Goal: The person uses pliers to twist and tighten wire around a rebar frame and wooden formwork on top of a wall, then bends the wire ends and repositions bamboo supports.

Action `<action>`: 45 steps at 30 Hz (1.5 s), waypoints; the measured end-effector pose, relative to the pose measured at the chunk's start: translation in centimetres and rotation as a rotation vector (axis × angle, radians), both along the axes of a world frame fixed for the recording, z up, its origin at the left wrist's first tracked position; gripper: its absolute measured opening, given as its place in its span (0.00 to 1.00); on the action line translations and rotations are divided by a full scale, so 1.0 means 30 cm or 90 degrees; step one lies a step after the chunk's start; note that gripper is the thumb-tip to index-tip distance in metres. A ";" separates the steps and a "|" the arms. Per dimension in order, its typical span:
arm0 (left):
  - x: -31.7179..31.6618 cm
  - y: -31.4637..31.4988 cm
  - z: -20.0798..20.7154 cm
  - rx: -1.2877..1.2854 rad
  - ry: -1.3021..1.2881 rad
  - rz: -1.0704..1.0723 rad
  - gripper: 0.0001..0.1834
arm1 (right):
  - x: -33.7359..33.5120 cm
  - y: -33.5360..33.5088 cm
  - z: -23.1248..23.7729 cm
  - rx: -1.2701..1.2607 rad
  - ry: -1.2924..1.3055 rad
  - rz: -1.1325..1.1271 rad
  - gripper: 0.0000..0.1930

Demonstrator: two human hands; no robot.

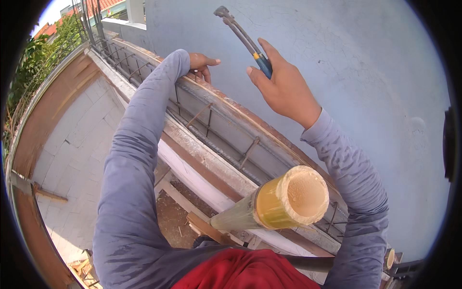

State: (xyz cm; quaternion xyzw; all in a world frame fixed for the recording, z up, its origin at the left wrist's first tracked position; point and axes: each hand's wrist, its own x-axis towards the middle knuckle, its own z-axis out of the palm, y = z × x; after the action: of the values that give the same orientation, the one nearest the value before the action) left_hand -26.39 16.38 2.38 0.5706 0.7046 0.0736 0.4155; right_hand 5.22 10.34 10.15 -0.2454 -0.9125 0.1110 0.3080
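Observation:
My right hand (288, 89) is closed round the blue and yellow grip of a hammer (243, 38), held up in front of the blue-grey wall. The hammer's metal shaft and head point to the upper left. At the top edge of a wooden formwork board (226, 98), my left hand (201, 65) has its thumb stretched out and apart from its bent fingers, which hang by the board; no held object shows there. Alongside that board runs a cage of steel rebar (209, 120), set in the narrow trough between the formwork sides.
A thick cut bamboo pole (269, 204) rises close in front of me, beside the trough. Beyond the formwork stands the blue-grey wall (375, 62). Below left are a pale block wall (77, 144) and brown boards (53, 115). Upright rebar (91, 21) sticks up at the far left.

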 end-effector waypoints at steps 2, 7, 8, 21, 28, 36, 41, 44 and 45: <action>-0.096 -0.050 -0.019 -0.037 -0.093 0.001 0.53 | 0.046 -0.018 0.044 -0.063 -0.139 -0.051 0.24; -0.171 -0.044 -0.047 0.011 -0.066 0.020 0.52 | 0.011 0.006 0.145 -0.034 -0.441 -0.131 0.25; -0.175 -0.016 -0.056 0.000 -0.055 0.015 0.52 | -0.023 0.027 0.157 -0.002 -0.492 -0.134 0.25; -0.145 0.054 -0.125 0.035 0.055 -0.026 0.50 | 0.359 -0.384 0.112 -0.340 0.085 -0.306 0.22; -0.136 0.033 -0.119 0.098 0.030 0.048 0.51 | 0.682 -0.753 -0.186 -0.071 -0.124 -0.550 0.29; -0.135 0.018 -0.083 0.077 -0.002 0.012 0.48 | 0.737 -0.759 -0.158 0.106 -0.272 -0.553 0.22; -0.134 0.020 -0.090 0.113 0.019 0.007 0.48 | 0.674 -0.480 -0.147 0.161 -0.373 -0.443 0.06; -0.142 -0.023 -0.081 0.105 -0.022 -0.013 0.49 | 0.626 -0.389 -0.158 0.136 -0.346 -0.374 0.00; -0.113 -0.029 -0.067 0.096 -0.039 -0.026 0.49 | 0.661 -0.401 -0.141 0.177 -0.298 -0.337 0.01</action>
State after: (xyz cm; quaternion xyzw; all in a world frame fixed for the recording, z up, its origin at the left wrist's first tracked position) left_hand -29.78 15.50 0.37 0.6120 0.6720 0.1354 0.3944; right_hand 25.06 -1.69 5.93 -0.4469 -0.8697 -0.1562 0.1398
